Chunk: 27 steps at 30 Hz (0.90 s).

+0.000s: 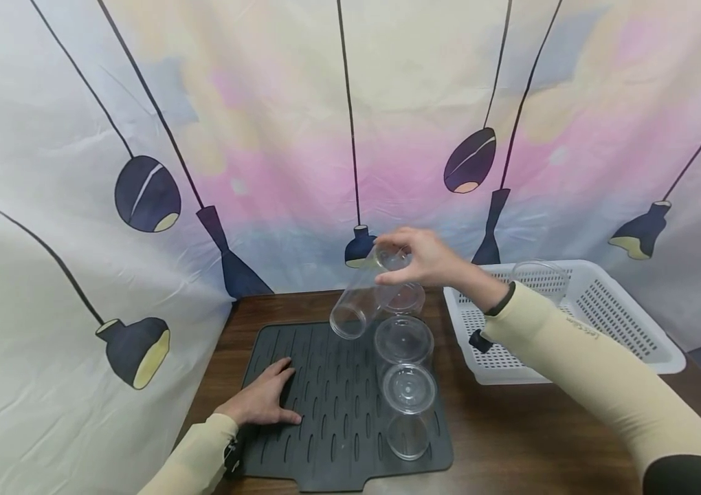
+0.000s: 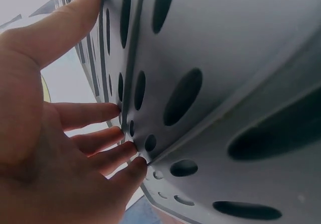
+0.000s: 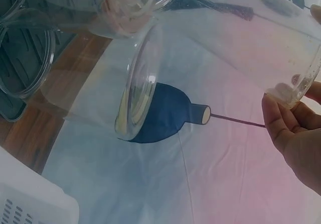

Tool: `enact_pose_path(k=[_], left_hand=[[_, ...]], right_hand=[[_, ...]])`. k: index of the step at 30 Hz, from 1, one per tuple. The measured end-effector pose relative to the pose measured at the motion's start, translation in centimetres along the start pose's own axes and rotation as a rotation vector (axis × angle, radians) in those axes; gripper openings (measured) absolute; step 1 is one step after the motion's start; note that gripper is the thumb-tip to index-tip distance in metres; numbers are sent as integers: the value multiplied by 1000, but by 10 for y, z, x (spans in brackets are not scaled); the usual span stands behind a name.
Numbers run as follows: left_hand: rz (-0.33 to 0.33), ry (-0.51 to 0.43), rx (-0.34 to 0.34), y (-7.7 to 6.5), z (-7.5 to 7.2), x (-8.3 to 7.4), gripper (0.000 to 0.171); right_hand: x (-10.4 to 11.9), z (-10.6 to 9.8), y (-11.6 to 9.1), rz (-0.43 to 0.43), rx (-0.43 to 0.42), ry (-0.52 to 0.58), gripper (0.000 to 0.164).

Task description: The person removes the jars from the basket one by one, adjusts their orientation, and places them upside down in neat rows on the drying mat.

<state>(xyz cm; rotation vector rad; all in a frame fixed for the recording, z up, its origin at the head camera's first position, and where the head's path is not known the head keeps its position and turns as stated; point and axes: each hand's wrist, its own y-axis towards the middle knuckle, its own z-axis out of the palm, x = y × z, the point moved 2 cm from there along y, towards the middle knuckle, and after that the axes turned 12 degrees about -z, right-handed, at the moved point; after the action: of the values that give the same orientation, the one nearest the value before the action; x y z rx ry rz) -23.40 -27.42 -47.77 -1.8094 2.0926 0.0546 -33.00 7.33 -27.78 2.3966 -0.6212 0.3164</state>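
My right hand [image 1: 420, 258] grips a clear cup [image 1: 355, 295] by its base end, thumb and fingers on opposite sides. Tilted, the cup hangs above the far part of a dark grey drying mat [image 1: 326, 385], its mouth toward the lower left. A row of clear cups stands along the mat's right side: a near cup [image 1: 409, 399], a middle cup [image 1: 404, 340] and a far cup [image 1: 407, 299], partly hidden by the held one. My left hand [image 1: 264, 399] rests at the mat's left edge; in the left wrist view its fingers [image 2: 100, 114] touch the slotted surface, thumb spread apart.
A white perforated basket [image 1: 675, 359] stands right of the mat, with a clear cup [image 1: 539, 275] in it at the back; my right forearm crosses over the basket. Behind the brown wooden table [image 1: 499, 426] hangs a cloth [image 1: 301, 227] printed with lamps.
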Motion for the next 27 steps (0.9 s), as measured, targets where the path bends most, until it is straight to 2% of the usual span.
enact_pose_path(k=[17,27], left_hand=[[-26,2,-16,3,5,3,98],[-28,0,-28,3,5,7,98]], right_hand=[[4,26,12,-32,118,-58,65],[9,44,18,-53,257,-66,69]])
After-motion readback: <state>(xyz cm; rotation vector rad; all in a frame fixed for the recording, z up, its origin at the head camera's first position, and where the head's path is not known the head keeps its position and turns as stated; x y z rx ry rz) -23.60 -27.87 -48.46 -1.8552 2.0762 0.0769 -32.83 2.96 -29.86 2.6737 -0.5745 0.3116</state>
